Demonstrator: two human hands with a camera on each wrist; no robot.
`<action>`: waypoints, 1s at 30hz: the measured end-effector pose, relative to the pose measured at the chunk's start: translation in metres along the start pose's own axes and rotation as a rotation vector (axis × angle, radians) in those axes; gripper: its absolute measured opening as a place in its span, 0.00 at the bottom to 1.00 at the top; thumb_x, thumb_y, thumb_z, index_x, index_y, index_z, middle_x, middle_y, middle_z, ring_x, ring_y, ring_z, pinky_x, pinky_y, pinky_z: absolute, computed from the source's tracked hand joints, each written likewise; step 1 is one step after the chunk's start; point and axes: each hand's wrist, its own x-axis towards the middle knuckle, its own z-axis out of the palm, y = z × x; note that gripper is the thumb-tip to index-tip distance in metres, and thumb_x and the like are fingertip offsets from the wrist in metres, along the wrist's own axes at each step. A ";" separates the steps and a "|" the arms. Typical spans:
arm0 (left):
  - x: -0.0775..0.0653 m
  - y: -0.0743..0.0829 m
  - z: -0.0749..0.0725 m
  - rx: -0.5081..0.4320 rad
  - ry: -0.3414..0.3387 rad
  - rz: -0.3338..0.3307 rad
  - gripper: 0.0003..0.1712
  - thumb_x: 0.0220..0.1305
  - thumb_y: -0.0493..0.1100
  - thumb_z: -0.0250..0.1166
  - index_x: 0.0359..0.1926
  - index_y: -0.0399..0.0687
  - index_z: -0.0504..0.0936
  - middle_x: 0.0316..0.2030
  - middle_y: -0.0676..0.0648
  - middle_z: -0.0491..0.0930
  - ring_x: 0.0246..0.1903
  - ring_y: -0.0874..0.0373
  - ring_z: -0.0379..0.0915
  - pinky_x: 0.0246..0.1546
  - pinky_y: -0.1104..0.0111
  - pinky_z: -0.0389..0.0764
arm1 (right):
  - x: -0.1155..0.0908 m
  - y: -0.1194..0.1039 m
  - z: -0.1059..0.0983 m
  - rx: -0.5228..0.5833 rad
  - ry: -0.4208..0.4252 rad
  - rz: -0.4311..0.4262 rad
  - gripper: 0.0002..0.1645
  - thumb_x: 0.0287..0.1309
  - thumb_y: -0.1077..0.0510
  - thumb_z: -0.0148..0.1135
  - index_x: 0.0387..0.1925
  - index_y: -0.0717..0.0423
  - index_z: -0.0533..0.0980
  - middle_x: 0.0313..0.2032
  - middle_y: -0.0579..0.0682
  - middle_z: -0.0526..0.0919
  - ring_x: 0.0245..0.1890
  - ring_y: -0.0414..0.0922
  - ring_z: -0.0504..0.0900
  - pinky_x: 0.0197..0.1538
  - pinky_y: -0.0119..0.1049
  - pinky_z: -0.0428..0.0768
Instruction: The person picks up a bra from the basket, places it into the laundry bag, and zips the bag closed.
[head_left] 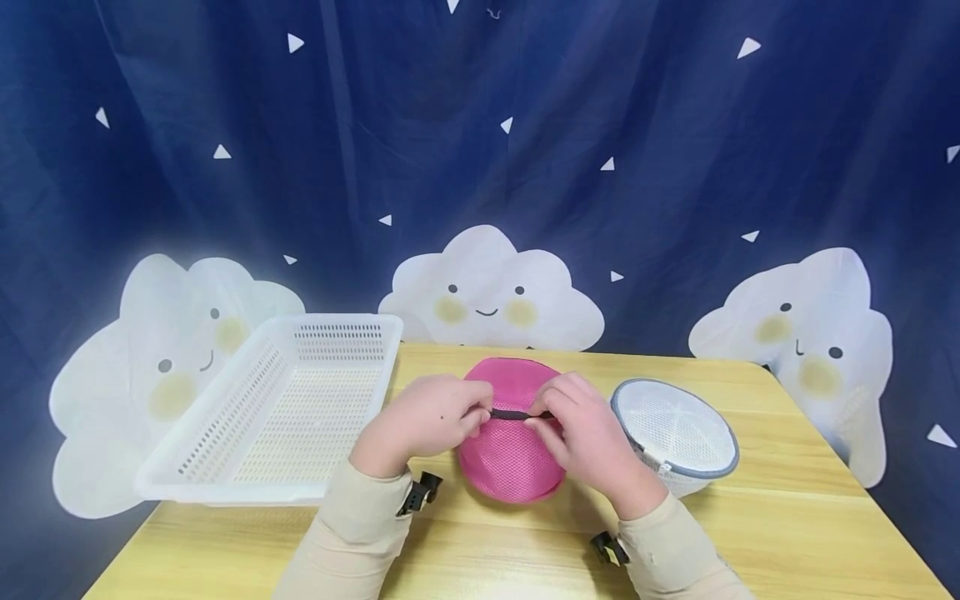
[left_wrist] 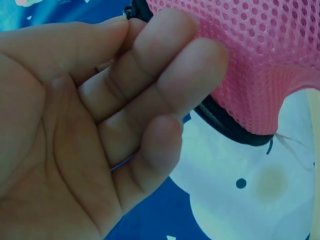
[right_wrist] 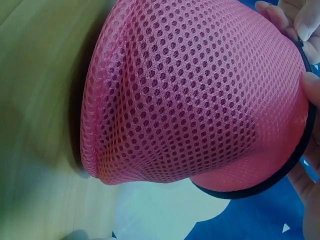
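Observation:
A pink mesh laundry bag [head_left: 510,471] with a black zipper edge [head_left: 510,414] is held between the two hands over the middle of the table. My left hand [head_left: 423,421] pinches the black edge at its left side; in the left wrist view, thumb and forefinger meet at the small zipper pull [left_wrist: 129,12]. On the other side, my right hand [head_left: 588,429] grips the same edge between thumb and fingers. The right wrist view shows the bag's mesh side [right_wrist: 190,95] bulging out, with its black-trimmed rim toward the fingers.
A white perforated plastic basket [head_left: 232,496] stands on the left of the wooden table [head_left: 795,533]. Close to the right hand stands a white mesh laundry bag [head_left: 675,429] with grey trim. Behind the table hangs a dark blue curtain [head_left: 645,217] with clouds.

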 end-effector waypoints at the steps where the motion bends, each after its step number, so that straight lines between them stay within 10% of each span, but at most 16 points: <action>1: 0.001 0.000 0.001 -0.003 -0.002 0.005 0.10 0.70 0.43 0.62 0.31 0.60 0.73 0.21 0.64 0.72 0.23 0.64 0.69 0.27 0.67 0.73 | 0.000 0.000 0.000 -0.003 -0.003 0.007 0.09 0.57 0.59 0.72 0.34 0.51 0.77 0.39 0.43 0.80 0.42 0.45 0.75 0.49 0.38 0.73; 30: 0.008 0.008 0.011 -0.061 -0.052 0.043 0.08 0.70 0.41 0.62 0.33 0.57 0.73 0.23 0.59 0.70 0.25 0.63 0.69 0.30 0.68 0.74 | 0.000 -0.006 0.007 0.036 -0.031 -0.037 0.08 0.57 0.58 0.73 0.37 0.49 0.79 0.40 0.41 0.79 0.45 0.42 0.76 0.53 0.35 0.73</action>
